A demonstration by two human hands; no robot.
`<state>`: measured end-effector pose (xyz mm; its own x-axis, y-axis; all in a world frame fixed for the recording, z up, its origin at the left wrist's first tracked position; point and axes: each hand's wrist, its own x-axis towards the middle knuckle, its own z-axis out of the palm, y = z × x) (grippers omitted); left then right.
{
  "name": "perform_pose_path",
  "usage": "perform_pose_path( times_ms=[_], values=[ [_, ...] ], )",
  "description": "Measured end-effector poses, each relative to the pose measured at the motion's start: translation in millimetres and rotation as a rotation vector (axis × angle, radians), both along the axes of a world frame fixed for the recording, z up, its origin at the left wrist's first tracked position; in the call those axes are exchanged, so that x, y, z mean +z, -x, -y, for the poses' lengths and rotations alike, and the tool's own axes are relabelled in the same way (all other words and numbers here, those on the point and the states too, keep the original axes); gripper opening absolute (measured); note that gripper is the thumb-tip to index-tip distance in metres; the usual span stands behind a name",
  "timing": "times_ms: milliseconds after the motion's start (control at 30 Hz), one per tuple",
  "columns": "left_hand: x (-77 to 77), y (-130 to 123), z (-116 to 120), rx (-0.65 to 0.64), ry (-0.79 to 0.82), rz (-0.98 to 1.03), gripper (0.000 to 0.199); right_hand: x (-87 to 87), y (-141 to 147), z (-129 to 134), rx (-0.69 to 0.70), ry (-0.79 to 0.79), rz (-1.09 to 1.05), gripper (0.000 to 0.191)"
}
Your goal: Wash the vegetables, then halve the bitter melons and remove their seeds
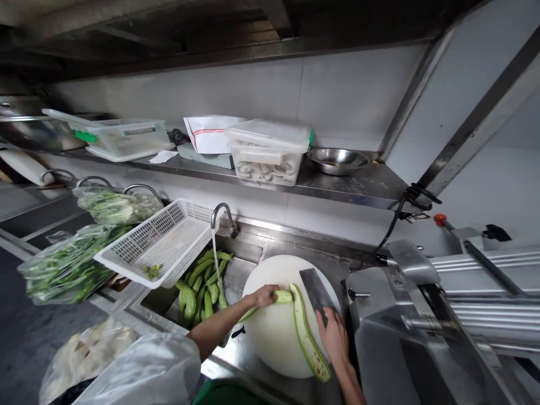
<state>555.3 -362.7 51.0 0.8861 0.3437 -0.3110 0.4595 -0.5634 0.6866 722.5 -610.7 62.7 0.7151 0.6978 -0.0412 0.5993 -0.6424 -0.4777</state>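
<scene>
On the round white cutting board [270, 343], my left hand [265, 296] is closed around a pale green bitter melon piece [283, 297], whose ends stick out on both sides of the fingers. Beside it lies a long halved bitter melon [304, 332], cut face up, its lower end showing seed hollows near the board's edge. My right hand [333, 333] grips a cleaver [317, 289] at its handle end, the wide blade flat on the board's right side. Several whole bitter melons [202, 284] sit in the sink at left, under running water from the faucet [223, 216].
A white perforated basket [169, 239] rests across the sink's left side. Bagged greens [71, 261] lie further left. A metal machine [392, 315] stands close on the right. On the shelf above are a lidded plastic box [268, 160] and a steel bowl [338, 160].
</scene>
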Motion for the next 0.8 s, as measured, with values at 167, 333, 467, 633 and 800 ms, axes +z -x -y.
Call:
perform_pose_path(
  times_ms=[167,333,467,633,800],
  values=[
    [21.6,-18.8,25.4,-0.068,0.001,0.106,0.037,-2.3,20.4,-59.8,0.067,-0.346,-0.792,0.066],
    [28.8,-29.6,34.6,0.014,-0.090,0.081,0.039,-17.2,39.6,-83.7,-0.051,-0.600,-0.891,0.067],
    [16.7,-28.6,26.8,0.048,0.043,0.164,0.038,-20.2,42.5,-84.8,-0.135,-0.641,-0.924,0.061],
    [24.7,-30.1,10.8,0.009,0.441,0.060,0.019,-21.4,42.1,-82.4,-0.144,-0.605,-0.999,0.062],
    [48.9,-38.3,-2.5,0.007,0.471,-0.121,0.026,-9.2,38.3,-82.9,-0.004,-0.540,-1.063,0.053]
  ],
)
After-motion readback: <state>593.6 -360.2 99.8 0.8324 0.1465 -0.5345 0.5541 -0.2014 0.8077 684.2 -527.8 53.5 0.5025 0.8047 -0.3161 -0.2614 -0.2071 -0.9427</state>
